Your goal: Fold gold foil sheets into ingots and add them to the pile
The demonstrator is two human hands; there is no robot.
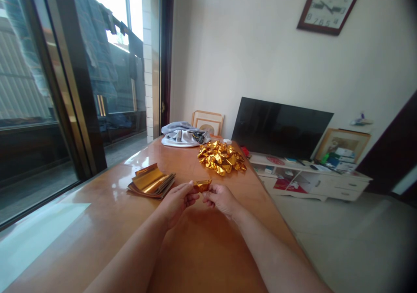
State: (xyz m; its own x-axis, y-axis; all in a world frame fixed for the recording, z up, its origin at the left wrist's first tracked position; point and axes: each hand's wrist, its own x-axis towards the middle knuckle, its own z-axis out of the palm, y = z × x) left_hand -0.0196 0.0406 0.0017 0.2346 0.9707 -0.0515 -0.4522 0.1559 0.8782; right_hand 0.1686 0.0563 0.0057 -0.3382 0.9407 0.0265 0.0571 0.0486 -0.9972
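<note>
Between my two hands is a small folded piece of gold foil paper (202,184), held just above the table. My left hand (180,197) pinches its left end between thumb and fingers. On the other side, my right hand (221,199) grips the right end with closed fingers. A stack of flat gold foil sheets (151,181) lies to the left of my left hand, its top sheet curling up. Beyond my hands sits a heap of folded gold foil pieces (221,156).
The glossy wooden table (195,249) stretches ahead. Folded clothes (182,134) lie at its far end. To the right stand a television (282,130) and a white cabinet (325,180). A glass sliding door (74,76) is on the left. A clock (330,6) hangs above.
</note>
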